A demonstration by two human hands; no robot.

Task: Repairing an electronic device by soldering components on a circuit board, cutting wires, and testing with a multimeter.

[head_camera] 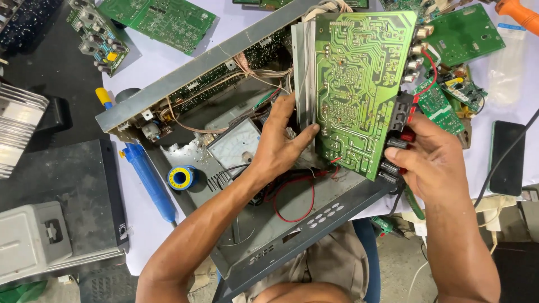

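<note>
Circuit board [359, 84], green and solder side up, stands tilted over an open metal chassis [269, 224]. Left hand [279, 143] grips its left edge, thumb on the face; right hand [432, 160] clasps the lower right corner by black knobs [393, 147]. A solder spool [181, 177] lies at left.

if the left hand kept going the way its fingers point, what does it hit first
Probably the metal plate behind the green circuit board; the left hand points up and right, its fingers already at that edge. Depth is unclear.
</note>
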